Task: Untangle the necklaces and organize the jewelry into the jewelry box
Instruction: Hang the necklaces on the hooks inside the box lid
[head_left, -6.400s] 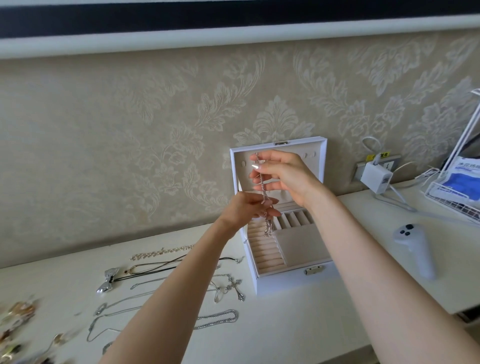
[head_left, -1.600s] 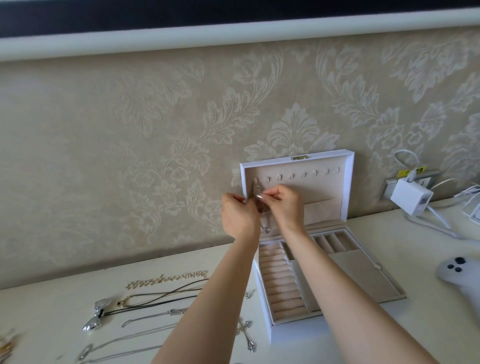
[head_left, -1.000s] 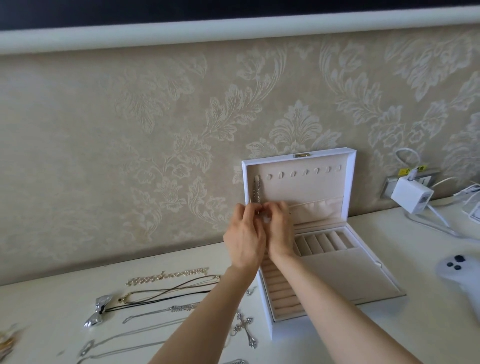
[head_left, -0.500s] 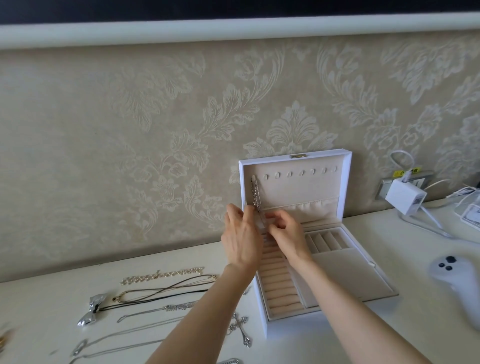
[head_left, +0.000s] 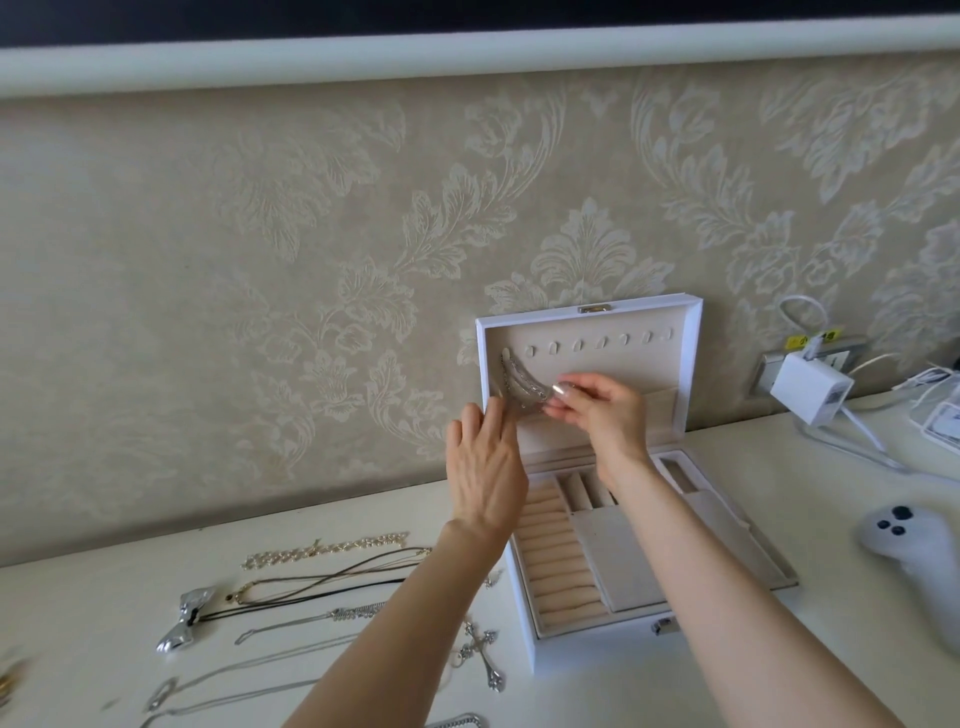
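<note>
There are one jewelry box (head_left: 582, 649), one chain (head_left: 519, 384), one left hand (head_left: 485, 478), one right hand (head_left: 605, 410), one cross pendant (head_left: 485, 656), one bow pendant (head_left: 186, 621) and one controller (head_left: 914, 551).

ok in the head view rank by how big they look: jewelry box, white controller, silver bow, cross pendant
1. jewelry box
2. white controller
3. silver bow
4. cross pendant: as long as the bow but slimmer, close
</note>
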